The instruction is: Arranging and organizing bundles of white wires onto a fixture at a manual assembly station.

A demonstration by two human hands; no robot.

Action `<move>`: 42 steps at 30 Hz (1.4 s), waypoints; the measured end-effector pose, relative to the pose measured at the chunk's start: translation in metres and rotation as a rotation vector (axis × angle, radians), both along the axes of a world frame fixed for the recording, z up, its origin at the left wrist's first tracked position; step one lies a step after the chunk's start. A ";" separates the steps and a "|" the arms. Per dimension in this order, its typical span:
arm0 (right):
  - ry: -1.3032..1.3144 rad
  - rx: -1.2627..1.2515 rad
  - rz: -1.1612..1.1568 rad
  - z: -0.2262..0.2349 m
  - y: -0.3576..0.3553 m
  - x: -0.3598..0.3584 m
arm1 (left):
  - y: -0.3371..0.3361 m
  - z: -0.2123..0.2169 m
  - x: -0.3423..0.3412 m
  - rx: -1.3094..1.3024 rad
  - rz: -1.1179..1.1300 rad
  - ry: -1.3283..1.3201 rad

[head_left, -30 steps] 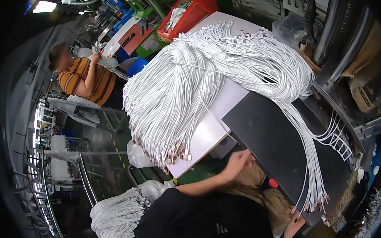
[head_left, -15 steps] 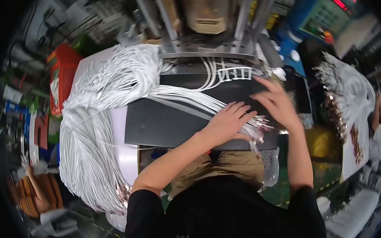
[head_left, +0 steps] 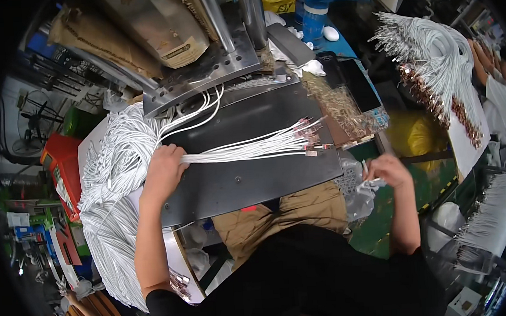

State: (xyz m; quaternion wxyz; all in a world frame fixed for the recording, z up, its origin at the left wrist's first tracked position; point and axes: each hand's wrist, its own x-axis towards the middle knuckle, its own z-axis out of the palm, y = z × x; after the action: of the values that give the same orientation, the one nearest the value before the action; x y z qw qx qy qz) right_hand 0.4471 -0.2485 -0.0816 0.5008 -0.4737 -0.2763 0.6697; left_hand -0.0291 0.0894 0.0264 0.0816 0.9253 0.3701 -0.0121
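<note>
left hand clamped round a bunch of white cables fanned across the dark metal plate, right hand off the plate's edge pinching something small and white, maybe a clear bag

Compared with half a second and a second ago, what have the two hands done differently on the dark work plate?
Both hands lay together over the cable ends at the plate's right side. Now the left hand has shifted left and grips the fanned bundle of white cables, while the right hand has left the dark plate for a clear plastic bag beside it. The big cable heap stays at the left.
</note>
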 end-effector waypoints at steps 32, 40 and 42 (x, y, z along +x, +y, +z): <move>-1.874 0.599 0.153 0.089 0.223 -0.150 | -0.012 -0.031 0.025 -0.331 0.164 -0.601; -1.923 0.668 0.111 0.052 0.215 -0.139 | -0.023 -0.003 0.039 -0.231 0.032 -0.387; -2.005 0.587 0.115 0.064 0.214 -0.145 | -0.024 0.000 0.045 -0.230 0.041 -0.284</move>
State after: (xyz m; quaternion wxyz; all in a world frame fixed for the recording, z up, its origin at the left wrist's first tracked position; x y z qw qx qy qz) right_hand 0.3025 -0.0342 -0.0176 0.1050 -0.6579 -0.7389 -0.1006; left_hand 0.0164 0.0658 0.0268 0.2385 0.8945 0.3700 0.0780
